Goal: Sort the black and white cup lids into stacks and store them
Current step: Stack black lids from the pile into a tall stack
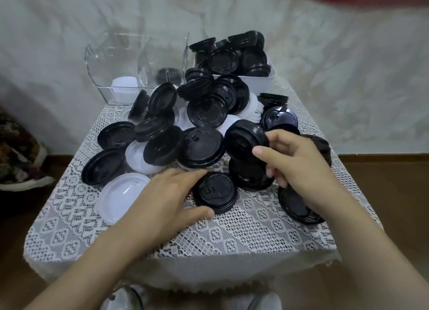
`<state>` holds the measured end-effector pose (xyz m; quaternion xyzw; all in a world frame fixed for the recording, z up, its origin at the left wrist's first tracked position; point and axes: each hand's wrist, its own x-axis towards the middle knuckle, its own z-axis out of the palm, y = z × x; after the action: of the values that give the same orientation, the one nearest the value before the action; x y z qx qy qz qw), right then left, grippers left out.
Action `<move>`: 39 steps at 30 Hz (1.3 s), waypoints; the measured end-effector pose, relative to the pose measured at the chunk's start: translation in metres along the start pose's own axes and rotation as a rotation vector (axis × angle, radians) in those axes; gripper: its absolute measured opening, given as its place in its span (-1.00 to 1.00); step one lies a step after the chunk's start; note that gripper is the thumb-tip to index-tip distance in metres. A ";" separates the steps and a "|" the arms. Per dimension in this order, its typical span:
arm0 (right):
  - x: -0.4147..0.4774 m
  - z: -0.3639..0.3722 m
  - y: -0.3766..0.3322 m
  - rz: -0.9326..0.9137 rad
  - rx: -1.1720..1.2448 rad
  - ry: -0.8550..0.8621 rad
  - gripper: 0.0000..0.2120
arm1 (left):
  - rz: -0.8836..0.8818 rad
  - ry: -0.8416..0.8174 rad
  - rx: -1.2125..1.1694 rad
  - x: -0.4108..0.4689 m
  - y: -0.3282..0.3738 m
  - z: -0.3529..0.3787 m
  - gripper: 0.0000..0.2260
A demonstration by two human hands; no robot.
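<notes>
My left hand (162, 198) lies nearest, spread almost flat on the lace-covered surface (232, 231). Its thumb and forefinger touch opposite sides of a single black lid (214, 191), which sits flat and is not yet lifted. My right hand (299, 168) has its fingers curled, pinching a tilted black lid (243, 142) above more black ones.

Most of the lids are unsorted, in a loose heap (204, 115) across the middle of the surface. At the back, the clear bin (130, 70) holds a short stack of white lids (124, 87), and the white tub (262, 77) is piled high with black ones.

I think the heap is the main risk. Many lids lean on their rims, so pulling one from low down could start a slide towards the edges. White lids are wedged under black ones there, and one could ride along unnoticed into a black stack. The black lid under my right wrist (299, 207) lies near the edge, so a careless sweep of that arm could knock it to the floor. The overfull tub could also spill if I drop more in.
</notes>
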<state>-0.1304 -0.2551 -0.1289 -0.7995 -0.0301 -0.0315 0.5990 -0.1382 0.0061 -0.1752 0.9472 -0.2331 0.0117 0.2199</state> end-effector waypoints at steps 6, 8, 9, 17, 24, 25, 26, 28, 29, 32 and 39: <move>-0.013 -0.003 0.005 0.232 0.128 -0.032 -0.81 | 0.027 -0.048 0.040 -0.004 -0.008 0.004 -0.17; -0.020 0.002 0.004 0.286 0.126 -0.106 -0.76 | 0.058 -0.044 0.079 -0.006 -0.007 0.005 -0.15; -0.022 0.007 0.005 0.301 0.124 -0.137 -0.75 | 0.066 -0.035 0.085 -0.007 -0.007 0.005 -0.16; -0.028 0.034 -0.005 0.233 0.021 -0.334 -0.62 | 0.104 0.034 0.116 -0.024 -0.015 0.003 -0.17; -0.032 0.044 -0.002 0.172 -0.164 -0.377 -0.35 | 0.052 0.014 0.083 -0.022 -0.010 -0.003 -0.10; -0.032 0.045 -0.001 0.162 -0.173 -0.368 -0.34 | 0.051 0.012 0.077 -0.022 -0.009 -0.003 -0.10; -0.033 0.045 -0.001 0.150 -0.176 -0.358 -0.34 | 0.049 0.017 0.066 -0.021 -0.009 -0.004 -0.10; -0.033 0.045 -0.001 0.115 -0.189 -0.336 -0.32 | 0.043 0.048 0.015 -0.020 -0.007 -0.006 -0.10; -0.033 0.044 -0.001 0.086 -0.200 -0.323 -0.32 | 0.038 0.069 -0.032 -0.020 -0.006 -0.007 -0.14; -0.033 0.041 -0.007 0.027 -0.159 -0.310 -0.33 | -0.004 0.189 -0.318 -0.023 0.003 -0.012 -0.44; -0.037 0.045 -0.016 -0.037 -0.276 -0.304 -0.14 | -0.295 0.113 -1.177 -0.018 0.019 -0.021 -0.75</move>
<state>-0.1678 -0.2075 -0.1296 -0.8688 -0.1302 0.0745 0.4719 -0.1605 0.0079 -0.1509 0.6869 -0.0549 -0.0994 0.7179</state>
